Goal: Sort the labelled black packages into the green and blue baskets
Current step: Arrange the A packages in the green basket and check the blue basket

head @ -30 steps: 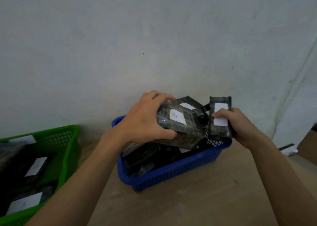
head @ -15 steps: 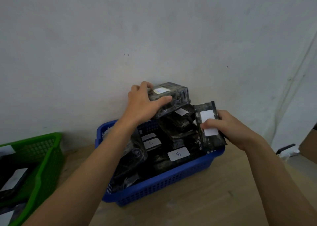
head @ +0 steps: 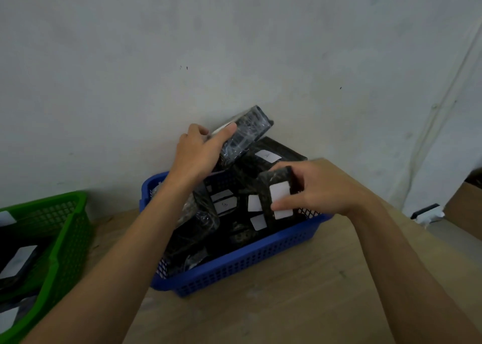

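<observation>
Since a moment ago, the left hand (head: 198,155) is tilting its gripped wrapped package (head: 243,132) upward by the blue basket's (head: 247,262) far edge, while the right hand (head: 317,187) is pinching a labelled package (head: 280,195) above its right edge. Many packages are filling it; the green basket (head: 65,239) is holding a few, so sorting looks unfinished.

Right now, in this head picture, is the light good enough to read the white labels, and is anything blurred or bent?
Head view: light is dim and flat; the white labels in the blue basket show faint marks, unreadable. The clear wrap on the package in the left hand glints. The green basket at the left edge is soft. The wall seam at right bows from the wide lens.
</observation>
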Action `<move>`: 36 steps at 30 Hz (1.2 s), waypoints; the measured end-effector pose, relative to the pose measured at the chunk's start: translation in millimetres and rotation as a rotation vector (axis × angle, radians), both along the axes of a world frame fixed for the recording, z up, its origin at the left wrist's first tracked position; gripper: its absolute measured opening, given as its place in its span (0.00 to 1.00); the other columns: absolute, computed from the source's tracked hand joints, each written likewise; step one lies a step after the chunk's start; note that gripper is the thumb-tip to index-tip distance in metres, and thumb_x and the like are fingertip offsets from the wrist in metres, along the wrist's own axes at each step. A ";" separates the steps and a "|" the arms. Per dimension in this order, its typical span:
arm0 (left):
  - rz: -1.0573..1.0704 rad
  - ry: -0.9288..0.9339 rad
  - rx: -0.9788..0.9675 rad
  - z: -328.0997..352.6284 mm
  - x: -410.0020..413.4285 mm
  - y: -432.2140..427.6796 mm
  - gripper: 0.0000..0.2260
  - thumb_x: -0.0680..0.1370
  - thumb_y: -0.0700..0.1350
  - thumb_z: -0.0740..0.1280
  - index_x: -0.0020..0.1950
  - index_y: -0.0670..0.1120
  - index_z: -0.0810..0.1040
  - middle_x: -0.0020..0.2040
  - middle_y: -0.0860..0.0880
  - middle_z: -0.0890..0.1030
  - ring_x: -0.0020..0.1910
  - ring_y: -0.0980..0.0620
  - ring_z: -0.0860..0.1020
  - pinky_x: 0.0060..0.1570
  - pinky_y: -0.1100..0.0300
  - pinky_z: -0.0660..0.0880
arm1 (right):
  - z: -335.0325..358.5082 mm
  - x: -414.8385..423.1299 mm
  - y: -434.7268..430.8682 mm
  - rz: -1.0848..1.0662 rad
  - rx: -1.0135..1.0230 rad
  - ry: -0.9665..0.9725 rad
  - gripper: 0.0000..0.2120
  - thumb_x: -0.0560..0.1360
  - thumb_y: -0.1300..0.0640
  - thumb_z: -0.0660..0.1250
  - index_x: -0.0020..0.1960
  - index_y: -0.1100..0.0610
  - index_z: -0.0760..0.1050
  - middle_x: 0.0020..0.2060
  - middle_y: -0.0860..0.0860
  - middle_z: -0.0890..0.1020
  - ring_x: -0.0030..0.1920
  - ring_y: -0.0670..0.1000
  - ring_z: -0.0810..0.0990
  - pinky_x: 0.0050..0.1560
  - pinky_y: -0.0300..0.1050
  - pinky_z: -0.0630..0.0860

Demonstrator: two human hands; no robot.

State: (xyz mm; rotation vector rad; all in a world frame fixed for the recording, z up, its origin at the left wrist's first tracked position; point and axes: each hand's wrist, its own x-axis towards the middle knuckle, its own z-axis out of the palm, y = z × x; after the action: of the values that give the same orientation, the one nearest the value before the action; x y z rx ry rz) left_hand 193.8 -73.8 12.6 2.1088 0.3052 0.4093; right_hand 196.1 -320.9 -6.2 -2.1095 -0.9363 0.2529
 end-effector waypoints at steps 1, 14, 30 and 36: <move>-0.004 0.005 -0.015 0.9 -2.9 1.2 0.35 0.74 0.73 0.64 0.69 0.49 0.70 0.66 0.49 0.73 0.62 0.47 0.74 0.54 0.52 0.69 | 0.3 0.6 -3.2 -0.019 0.031 0.022 0.14 0.74 0.62 0.78 0.57 0.53 0.81 0.40 0.36 0.86 0.40 0.36 0.83 0.42 0.29 0.75; -0.024 -0.154 -0.092 -9.8 -21.1 10.3 0.28 0.76 0.70 0.66 0.65 0.50 0.73 0.58 0.51 0.78 0.52 0.58 0.76 0.42 0.62 0.69 | 33.2 17.1 -1.4 0.124 -0.152 -0.022 0.14 0.78 0.58 0.74 0.62 0.50 0.81 0.51 0.48 0.86 0.50 0.50 0.85 0.52 0.52 0.81; 0.027 -0.279 -0.193 -23.7 -22.6 16.2 0.28 0.74 0.71 0.66 0.65 0.55 0.70 0.62 0.53 0.74 0.56 0.57 0.76 0.50 0.60 0.72 | 3.1 56.3 16.6 -0.620 -0.219 -0.407 0.29 0.71 0.29 0.69 0.63 0.47 0.76 0.58 0.49 0.83 0.58 0.53 0.81 0.55 0.54 0.79; 0.020 -0.228 -0.138 -18.4 -23.1 10.0 0.31 0.73 0.70 0.69 0.67 0.53 0.69 0.63 0.50 0.73 0.59 0.50 0.76 0.58 0.51 0.77 | -23.2 54.6 19.6 -0.726 0.083 -0.123 0.21 0.64 0.43 0.83 0.53 0.45 0.81 0.53 0.48 0.84 0.51 0.48 0.82 0.50 0.49 0.80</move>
State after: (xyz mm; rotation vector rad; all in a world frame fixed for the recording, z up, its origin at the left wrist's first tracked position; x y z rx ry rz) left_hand 170.7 -63.8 -5.8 1.9050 0.2149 0.6175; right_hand 250.7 -301.3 -29.4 -2.2520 -0.1941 -0.2846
